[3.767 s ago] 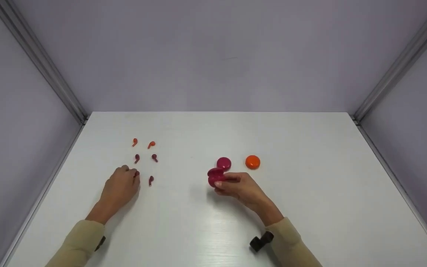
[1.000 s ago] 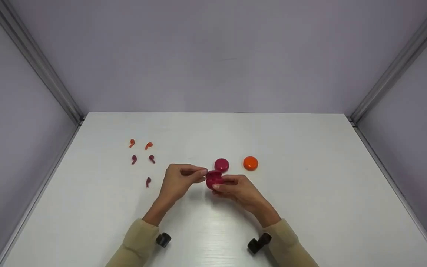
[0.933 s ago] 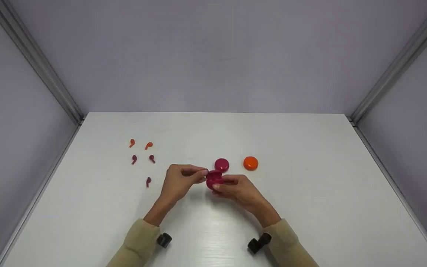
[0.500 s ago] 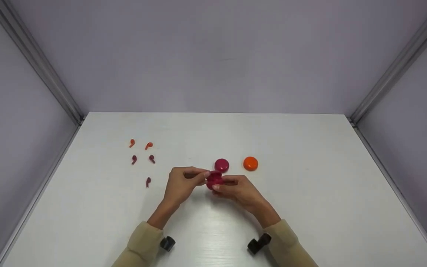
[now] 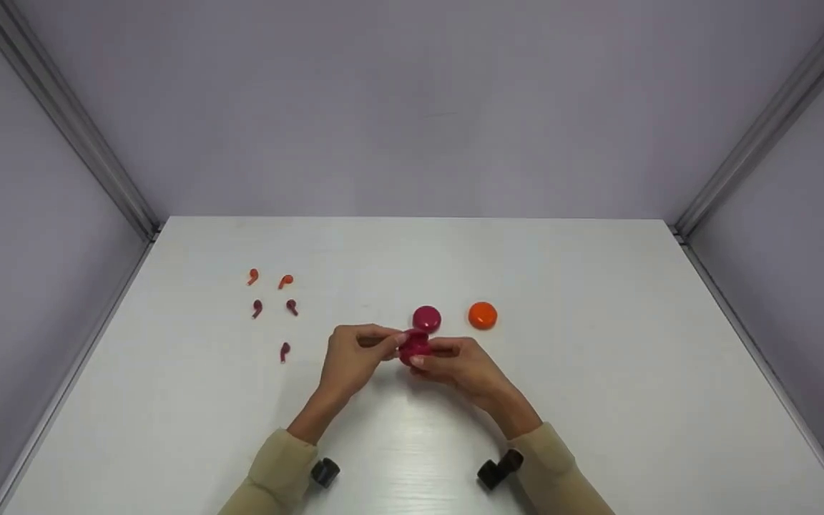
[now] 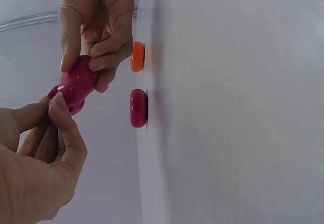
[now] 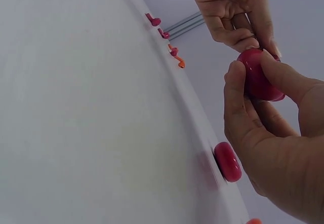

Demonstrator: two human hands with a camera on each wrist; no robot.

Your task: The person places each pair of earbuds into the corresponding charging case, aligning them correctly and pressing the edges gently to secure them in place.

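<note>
A white tabletop (image 5: 598, 372) with a faint wood grain fills the lower part of the head view and narrows toward the back. A soft sheen of overhead light lies on its near middle. Three plain lavender-grey walls enclose the tabletop: a back wall (image 5: 412, 107) rising from its far edge, a left wall (image 5: 18, 272) along its left edge, and a right wall (image 5: 812, 236) along its right edge. Where the back wall meets each side wall, a slanting metal rail marks the corner, the left rail (image 5: 72, 125) ending at the tabletop's far left corner and the right rail (image 5: 769, 121) at its far right corner. The light is even and diffuse, with only weak shadows.
</note>
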